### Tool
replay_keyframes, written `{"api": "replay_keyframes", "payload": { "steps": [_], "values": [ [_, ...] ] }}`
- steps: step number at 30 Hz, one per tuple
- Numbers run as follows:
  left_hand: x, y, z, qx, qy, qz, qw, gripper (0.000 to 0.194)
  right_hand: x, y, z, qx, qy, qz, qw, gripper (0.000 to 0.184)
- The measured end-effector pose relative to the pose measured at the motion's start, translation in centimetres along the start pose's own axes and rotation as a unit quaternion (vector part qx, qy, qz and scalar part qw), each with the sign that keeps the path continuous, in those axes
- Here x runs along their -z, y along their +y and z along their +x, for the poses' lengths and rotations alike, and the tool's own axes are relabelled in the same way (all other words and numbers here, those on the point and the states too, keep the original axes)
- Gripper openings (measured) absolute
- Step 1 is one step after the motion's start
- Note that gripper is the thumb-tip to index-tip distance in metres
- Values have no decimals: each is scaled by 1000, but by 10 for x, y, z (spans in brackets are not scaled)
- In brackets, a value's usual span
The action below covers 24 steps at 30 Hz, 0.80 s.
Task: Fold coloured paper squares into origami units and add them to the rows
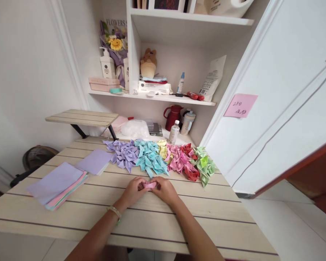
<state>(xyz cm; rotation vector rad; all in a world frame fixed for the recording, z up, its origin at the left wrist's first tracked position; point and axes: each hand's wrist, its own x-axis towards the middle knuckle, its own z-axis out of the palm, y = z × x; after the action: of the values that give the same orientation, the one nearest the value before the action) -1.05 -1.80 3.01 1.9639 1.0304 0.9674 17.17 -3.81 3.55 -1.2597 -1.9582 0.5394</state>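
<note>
- Through the head camera I see pink folded paper (150, 185).
- From it, eleven o'clock: purple pieces (125, 154).
- Twelve: turquoise pieces (151, 158).
- Two to three: pink pieces (180, 159), red pieces (192, 174), pale-green pieces (206, 168).
- Six: dark-striped beige tabletop (152, 223).

White walls (277, 72), built-in white shelving (176, 96), slatted wooden table (201, 228), pale tiled floor (277, 214), soft light

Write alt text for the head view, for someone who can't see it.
A person's left hand and right hand hold a small folded pink paper above a slatted table. Beyond lie origami pieces, roughly grouped by color: purple, blue, yellow, pink, red, green. Stacks of paper sheets lie to the left.
</note>
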Motion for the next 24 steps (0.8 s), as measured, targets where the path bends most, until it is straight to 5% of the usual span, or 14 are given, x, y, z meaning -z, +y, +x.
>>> {"api": "replay_keyframes", "payload": {
  "steps": [24],
  "values": [
    [-1,0,1,-3,-1,10,1000,11,0,-3,0,3,-29,54,998,26]
  ]
}}
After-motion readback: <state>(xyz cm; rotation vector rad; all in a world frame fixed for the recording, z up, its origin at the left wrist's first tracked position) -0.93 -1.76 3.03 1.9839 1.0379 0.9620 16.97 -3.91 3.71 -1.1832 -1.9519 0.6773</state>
